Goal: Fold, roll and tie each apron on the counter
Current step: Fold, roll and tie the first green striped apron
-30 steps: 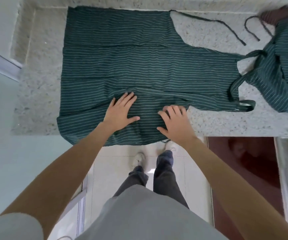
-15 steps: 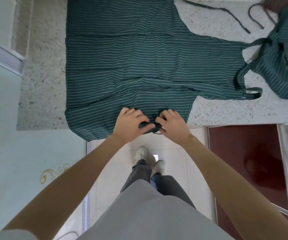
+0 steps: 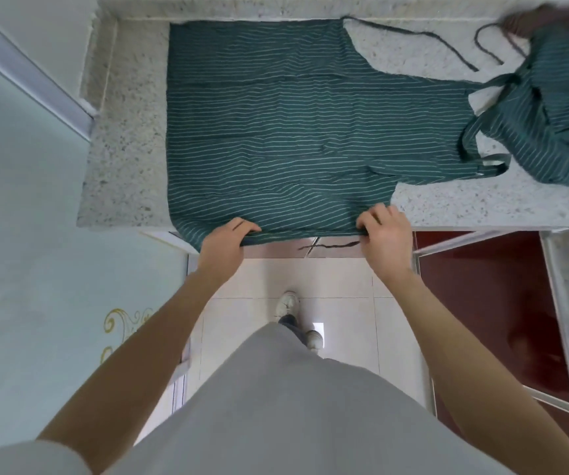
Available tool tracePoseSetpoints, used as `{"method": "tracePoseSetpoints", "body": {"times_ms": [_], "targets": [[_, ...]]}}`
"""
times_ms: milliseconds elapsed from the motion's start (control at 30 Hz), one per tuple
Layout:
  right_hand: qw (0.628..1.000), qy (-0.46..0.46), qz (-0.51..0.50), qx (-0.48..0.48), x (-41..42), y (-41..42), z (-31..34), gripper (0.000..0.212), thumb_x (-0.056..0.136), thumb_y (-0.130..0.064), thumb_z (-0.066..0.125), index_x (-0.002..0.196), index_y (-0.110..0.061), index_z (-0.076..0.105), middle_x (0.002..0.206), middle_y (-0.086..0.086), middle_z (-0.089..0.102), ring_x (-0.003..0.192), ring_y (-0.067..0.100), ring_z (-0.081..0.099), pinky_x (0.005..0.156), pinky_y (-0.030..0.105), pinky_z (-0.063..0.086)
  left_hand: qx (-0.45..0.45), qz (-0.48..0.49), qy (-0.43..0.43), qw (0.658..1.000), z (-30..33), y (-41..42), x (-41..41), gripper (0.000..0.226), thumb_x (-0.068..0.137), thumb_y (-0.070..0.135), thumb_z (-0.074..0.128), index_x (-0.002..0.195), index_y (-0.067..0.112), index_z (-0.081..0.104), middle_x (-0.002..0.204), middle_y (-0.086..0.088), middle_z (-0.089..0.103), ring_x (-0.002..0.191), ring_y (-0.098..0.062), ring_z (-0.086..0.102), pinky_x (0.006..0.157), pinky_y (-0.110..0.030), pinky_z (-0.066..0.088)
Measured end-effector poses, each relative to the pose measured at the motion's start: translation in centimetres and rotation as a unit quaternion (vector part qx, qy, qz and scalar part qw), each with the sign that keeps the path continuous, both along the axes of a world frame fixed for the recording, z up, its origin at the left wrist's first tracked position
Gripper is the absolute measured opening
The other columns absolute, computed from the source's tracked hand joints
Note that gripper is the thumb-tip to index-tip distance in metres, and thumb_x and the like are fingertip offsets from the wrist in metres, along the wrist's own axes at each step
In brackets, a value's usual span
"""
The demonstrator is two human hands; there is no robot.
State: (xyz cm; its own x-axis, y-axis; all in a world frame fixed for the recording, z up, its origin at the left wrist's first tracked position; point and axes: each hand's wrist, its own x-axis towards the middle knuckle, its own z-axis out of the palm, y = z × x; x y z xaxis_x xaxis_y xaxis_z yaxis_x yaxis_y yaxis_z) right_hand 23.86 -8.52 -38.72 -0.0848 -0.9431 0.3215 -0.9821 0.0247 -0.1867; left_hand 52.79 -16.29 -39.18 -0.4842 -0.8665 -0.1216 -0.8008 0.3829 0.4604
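Head view | two aprons counted | green white-striped apron spread flat on speckled counter, frame centre | near hem gripped by left hand and right hand, fingers curled | second apron bunched upper right

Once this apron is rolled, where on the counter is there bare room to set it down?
Bare counter lies left of the spread apron, up to the wall step. A second patch runs along the near edge, right of the right hand, below the neck strap. Far right is crowded: the second apron and loose ties lie there. Both hands grip the near hem; left hand.
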Motion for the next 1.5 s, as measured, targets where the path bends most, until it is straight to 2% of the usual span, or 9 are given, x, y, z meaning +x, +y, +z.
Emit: {"method": "tracePoseSetpoints", "body": {"times_ms": [200,400,567,633,767,867,1000,1233,1500], "targets": [[0.998,-0.048,-0.031,0.022,-2.2,4.2,0.5,0.024,0.062,0.010,0.056,0.080,-0.007,0.056,0.080,0.009,0.058,0.073,0.032,0.051,0.067,0.038,0.037,0.028,0.028,0.003,0.999,1.6,2.4,5.7,0.048,0.078,-0.015,0.047,0.114,0.014,0.061,0.118,-0.003,0.064,0.106,-0.026,0.060,0.089,-0.036,0.048],[0.987,-0.074,-0.068,0.127,-2.1,7.8,0.8,0.023,0.071,0.007,0.065,0.090,-0.006,0.062,0.078,0.013,0.063,0.073,0.035,0.057,0.055,0.035,0.045,-0.021,0.084,-0.021,0.996,1.9,5.4,8.9,0.025,0.090,0.003,0.053,0.106,0.015,0.068,0.097,-0.006,0.072,0.081,-0.032,0.066,0.072,-0.034,0.049],[0.963,-0.121,-0.015,0.240,-2.8,9.8,0.5,0.023,0.083,-0.004,0.059,0.102,-0.014,0.067,0.098,0.007,0.069,0.088,0.031,0.062,0.069,0.037,0.052,0.034,0.128,-0.040,0.990,1.9,6.8,10.4,0.016,0.096,0.021,0.047,0.110,0.019,0.055,0.088,-0.007,0.071,0.074,-0.032,0.064,0.067,-0.036,0.050],[0.966,-0.155,-0.004,0.208,-3.1,9.8,1.6,0.024,0.083,-0.003,0.060,0.101,-0.016,0.068,0.096,0.004,0.071,0.085,0.028,0.064,0.068,0.034,0.050,0.030,0.150,-0.003,0.988,2.6,6.8,10.5,0.014,0.096,0.023,0.050,0.108,0.017,0.052,0.092,-0.005,0.071,0.075,-0.031,0.065,0.069,-0.037,0.051],[0.952,-0.278,-0.037,0.125,-3.8,7.2,5.1,0.016,0.087,-0.003,0.059,0.099,-0.010,0.067,0.085,0.000,0.067,0.072,0.022,0.060,0.064,0.023,0.044,-0.006,0.203,0.078,0.976,4.5,5.3,9.5,0.008,0.092,0.018,0.057,0.098,0.014,0.060,0.087,0.004,0.067,0.072,-0.018,0.058,0.062,-0.023,0.039],[0.935,-0.336,-0.049,0.099,-4.1,4.8,6.6,0.011,0.092,-0.017,0.057,0.098,-0.011,0.065,0.073,0.006,0.064,0.068,0.028,0.059,0.065,0.035,0.045,-0.007,0.258,0.120,0.958,5.4,3.5,9.2,0.001,0.088,0.020,0.064,0.088,0.020,0.065,0.084,0.002,0.067,0.076,-0.015,0.059,0.063,-0.011,0.040],[0.947,-0.312,-0.061,0.051,-4.9,-1.0,8.6,0.016,0.093,-0.024,0.056,0.098,-0.012,0.065,0.060,0.005,0.057,0.053,0.018,0.047,0.055,0.029,0.036,-0.051,0.274,0.153,0.948,7.4,-0.9,7.6,0.011,0.088,0.020,0.064,0.094,0.013,0.069,0.090,0.000,0.068,0.081,-0.012,0.057,0.070,-0.017,0.039],[0.958,-0.280,-0.066,-0.017,-6.6,-13.2,11.2,0.019,0.094,-0.027,0.056,0.100,-0.011,0.064,0.066,0.008,0.061,0.058,0.021,0.054,0.056,0.031,0.040,-0.074,0.284,0.170,0.941,9.8,-12.0,5.7,0.024,0.095,0.026,0.053,0.110,0.013,0.065,0.103,-0.005,0.068,0.087,-0.017,0.056,0.078,-0.028,0.042],[0.962,-0.236,-0.138,-0.013,-7.1,-26.5,11.8,0.028,0.094,-0.030,0.054,0.105,-0.006,0.064,0.078,0.013,0.067,0.066,0.028,0.058,0.056,0.030,0.040,-0.036,0.288,0.133,0.948,10.5,-25.8,5.0,0.018,0.090,0.033,0.059,0.105,0.022,0.061,0.102,0.001,0.068,0.092,-0.018,0.061,0.075,-0.028,0.046]]}}
